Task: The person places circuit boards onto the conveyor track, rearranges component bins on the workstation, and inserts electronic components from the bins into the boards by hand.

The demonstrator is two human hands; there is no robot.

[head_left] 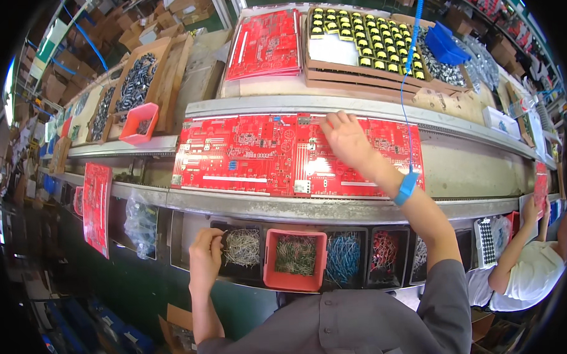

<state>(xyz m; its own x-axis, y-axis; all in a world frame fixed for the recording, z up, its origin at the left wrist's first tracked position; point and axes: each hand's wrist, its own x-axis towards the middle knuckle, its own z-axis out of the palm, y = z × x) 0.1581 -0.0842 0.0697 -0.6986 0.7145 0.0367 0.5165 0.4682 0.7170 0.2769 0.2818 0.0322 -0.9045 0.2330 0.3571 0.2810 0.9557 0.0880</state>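
Two red circuit boards, a left one [257, 137] and a right one [388, 139], lie side by side in the rail track. Over the left part of the right board is my right hand [346, 137], its fingers curled down at the board's far edge. Anything between those fingertips is hidden. A blue wrist strap [407, 188] with a coiled cord circles my right wrist. My left hand [205, 254] is pinched closed beside a black bin of pale wire-leaded parts [243, 247]. What its fingertips hold is too small to make out.
Along the near edge stand a red bin [268, 277] of greenish leaded parts, blue leaded parts [343, 256] and red ones [384, 251]. Beyond the rail lie stacked red boards [266, 46] and a carton of black-and-yellow components [379, 42]. A co-worker [527, 274] sits at right.
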